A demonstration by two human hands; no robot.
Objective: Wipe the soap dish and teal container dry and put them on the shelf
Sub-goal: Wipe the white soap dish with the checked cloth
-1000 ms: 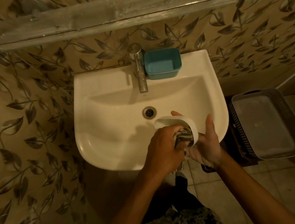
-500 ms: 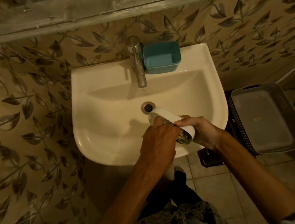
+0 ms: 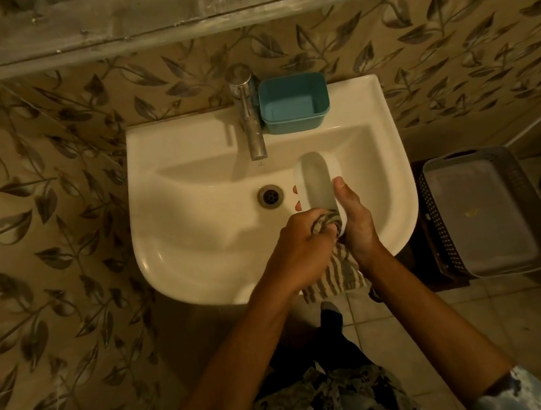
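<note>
Left hand (image 3: 296, 242): clenched on striped cloth (image 3: 327, 223), pressed into the dish's 6 o'clock end.
Teal container (image 3: 294, 103): on sink ledge (image 3: 185, 130), 12 o'clock of the dish.
Soap dish (image 3: 315, 182): over basin, 3 o'clock of drain (image 3: 270, 196); long axis 6–12 o'clock, hollow upward; probably light, rigid, slick when wet; best clasped across long sides.
Right hand (image 3: 356, 218): wrapped round the dish, thumb on 3 o'clock rim.

The right hand (image 3: 358, 221) reaches behind the soap dish (image 3: 315, 182), so only 2 fingertips (image 3: 295, 189) show at its left edge. The cloth (image 3: 336, 278) covers the dish's near end, and the left hand (image 3: 296, 246) hides the cloth's bunched middle. The top edge cuts the shelf (image 3: 203, 5). The mark on the tap (image 3: 250, 122) is too small to read.
</note>
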